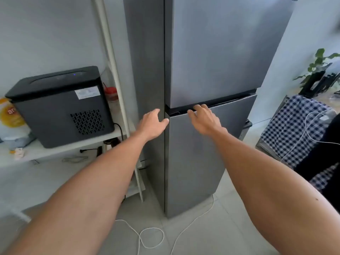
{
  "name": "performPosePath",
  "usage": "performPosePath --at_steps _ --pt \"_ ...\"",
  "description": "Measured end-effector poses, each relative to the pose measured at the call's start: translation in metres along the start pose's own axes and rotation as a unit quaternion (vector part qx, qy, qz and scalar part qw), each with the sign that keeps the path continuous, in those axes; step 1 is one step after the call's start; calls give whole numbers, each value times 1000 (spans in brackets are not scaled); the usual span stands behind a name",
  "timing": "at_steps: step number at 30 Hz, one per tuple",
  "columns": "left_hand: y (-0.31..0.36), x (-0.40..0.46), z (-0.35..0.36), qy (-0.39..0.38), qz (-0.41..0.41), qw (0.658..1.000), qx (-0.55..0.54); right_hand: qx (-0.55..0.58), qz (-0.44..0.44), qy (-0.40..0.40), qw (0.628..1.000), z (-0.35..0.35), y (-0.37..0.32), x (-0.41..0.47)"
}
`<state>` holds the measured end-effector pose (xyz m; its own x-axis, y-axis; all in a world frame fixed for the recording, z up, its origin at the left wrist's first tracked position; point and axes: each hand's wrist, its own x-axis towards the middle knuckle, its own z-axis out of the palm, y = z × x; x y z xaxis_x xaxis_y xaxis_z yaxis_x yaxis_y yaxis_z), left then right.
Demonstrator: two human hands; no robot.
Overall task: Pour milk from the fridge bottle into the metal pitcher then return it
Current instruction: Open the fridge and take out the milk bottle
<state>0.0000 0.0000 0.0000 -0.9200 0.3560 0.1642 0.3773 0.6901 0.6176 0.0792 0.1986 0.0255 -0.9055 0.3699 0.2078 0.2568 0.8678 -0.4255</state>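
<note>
Grey fridge (211, 61) stands upright, both doors closed; left hand (153, 124) rests open-fingered on its front-left edge, right hand (204, 118) hooks fingers into the door gap.

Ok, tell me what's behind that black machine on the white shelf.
Behind the black machine, a red-lidded jar shows at its right rear corner and a yellow-labelled packet at its left. Anything directly behind its body is covered.

Left hand (153, 124) flat on the fridge (211, 57) corner; right hand (203, 117) seemingly hooks the lower door (195, 162) top.
</note>
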Motion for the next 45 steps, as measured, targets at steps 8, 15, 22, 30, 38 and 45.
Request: performPosePath --at_steps 8,15,22,30,38,45 --pt "-25 32 43 -1 -15 996 -85 126 18 -21 992 41 -6 35" --pt "-25 49 69 12 -20 975 -220 224 20 -3 974 57 6 57" --pt "-22 41 68 7 2 974 -225 242 33 -34 969 51 7 58" --pt "-16 13 75 8 16 974 -224 188 64 -16 980 42 10 39" --pt "-12 -17 82 7 41 970 -238 153 210 48 965 15 32 5" --pt "13 -33 135 -121 107 981 -105 142 253 34 956 -41 97 -41"
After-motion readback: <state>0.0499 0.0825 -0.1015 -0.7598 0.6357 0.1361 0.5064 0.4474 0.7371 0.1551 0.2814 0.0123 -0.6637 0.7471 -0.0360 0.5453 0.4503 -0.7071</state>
